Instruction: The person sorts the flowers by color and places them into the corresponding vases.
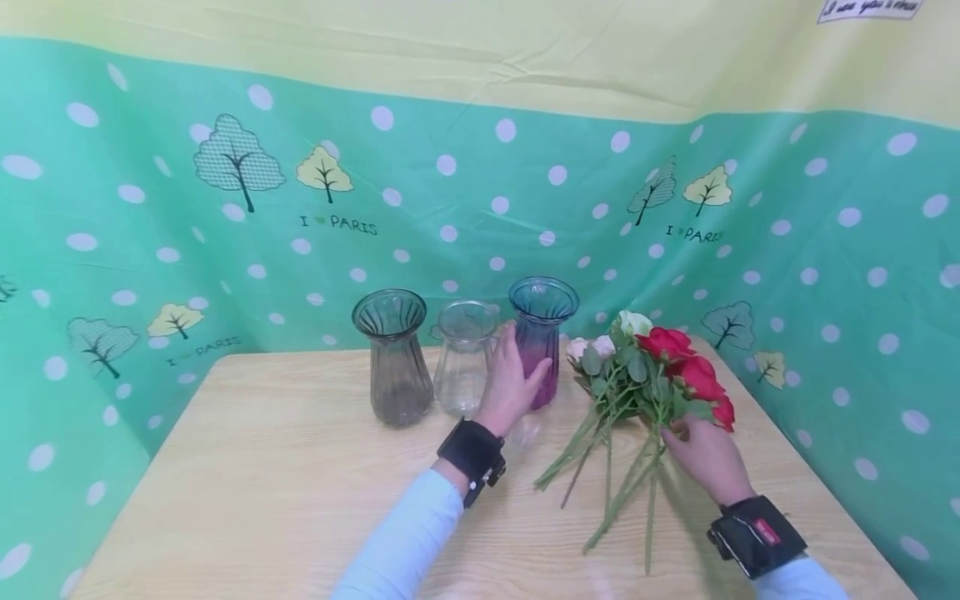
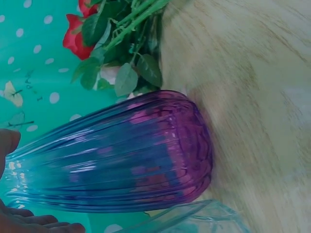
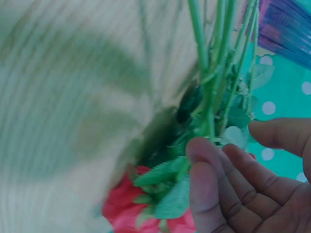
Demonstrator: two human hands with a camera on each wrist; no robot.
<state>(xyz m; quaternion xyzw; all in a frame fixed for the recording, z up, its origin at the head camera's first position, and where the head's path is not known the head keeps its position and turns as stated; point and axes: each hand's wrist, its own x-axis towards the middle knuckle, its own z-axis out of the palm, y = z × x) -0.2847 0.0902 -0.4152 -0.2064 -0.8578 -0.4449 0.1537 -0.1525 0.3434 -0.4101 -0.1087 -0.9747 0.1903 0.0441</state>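
Three ribbed glass vases stand in a row toward the back of the table: a grey vase [image 1: 400,375], a clear vase [image 1: 459,379] and a blue-to-purple vase [image 1: 546,302]. My left hand [image 1: 512,379] is at the blue-to-purple one, its thumb and fairly straight fingers spread on either side of the neck; firm contact cannot be made out. To the right lies a bunch of roses [image 1: 697,375], red and pale, with long green stems [image 3: 210,87]. Beside those stems is my right hand [image 1: 708,458], its fingers lightly bent and the thumb apart from them, with nothing visibly pinched.
The wooden table [image 1: 285,492] carries the vases and flowers. A green dotted cloth [image 1: 450,200] with printed trees hangs behind it and along both sides. The clear vase stands close between the other two. The stems spread toward the table's front.
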